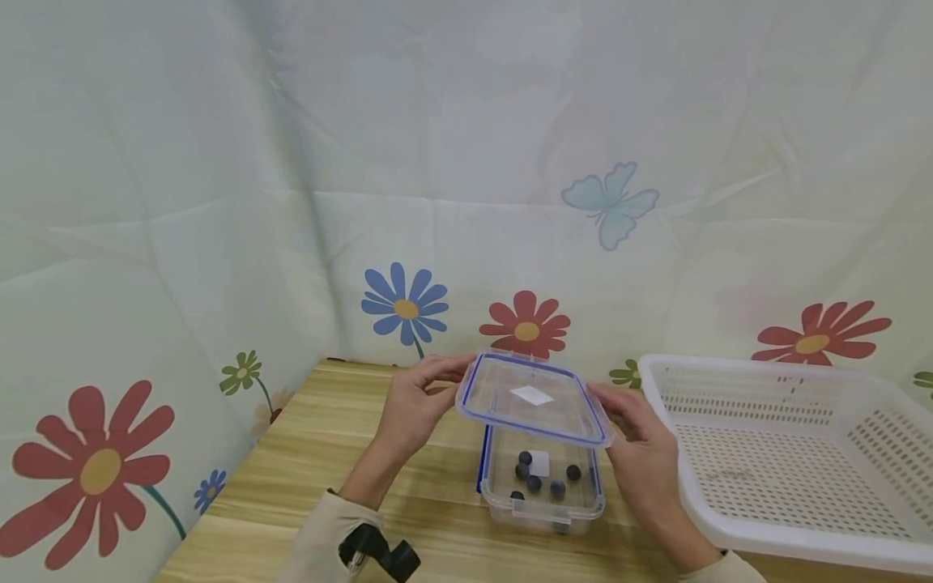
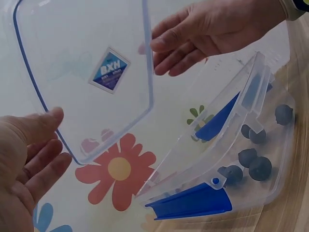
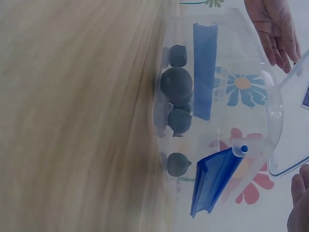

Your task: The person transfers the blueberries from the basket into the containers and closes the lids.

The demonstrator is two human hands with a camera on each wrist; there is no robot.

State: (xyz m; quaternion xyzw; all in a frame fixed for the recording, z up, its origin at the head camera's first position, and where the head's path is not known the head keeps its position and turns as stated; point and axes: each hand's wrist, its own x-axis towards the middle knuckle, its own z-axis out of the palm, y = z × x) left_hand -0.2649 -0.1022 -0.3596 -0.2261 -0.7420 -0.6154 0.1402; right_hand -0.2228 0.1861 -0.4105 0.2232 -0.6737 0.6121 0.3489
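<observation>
A clear plastic lid [image 1: 503,405] with a blue seal round its edge hangs tilted above a clear food container [image 1: 543,512]. My left hand [image 1: 415,405] pinches the lid's left edge, and my right hand [image 1: 645,449] grips its right edge. Seen from the left wrist, the left thumb lies over the rim while the right hand's fingers [image 2: 181,41] meet the opposite side. Several blueberries [image 1: 534,484] lie on the container's floor. Blue latches [image 2: 193,203] hang unfastened from its sides. A small printed label [image 2: 110,70] is stuck on the lid.
A white perforated basket [image 1: 816,534] stands at the right, close beside my right hand. Beneath everything is a wood-grain table [image 1: 291,478]. A flowered curtain [image 1: 466,243] rises behind the table and along its left side.
</observation>
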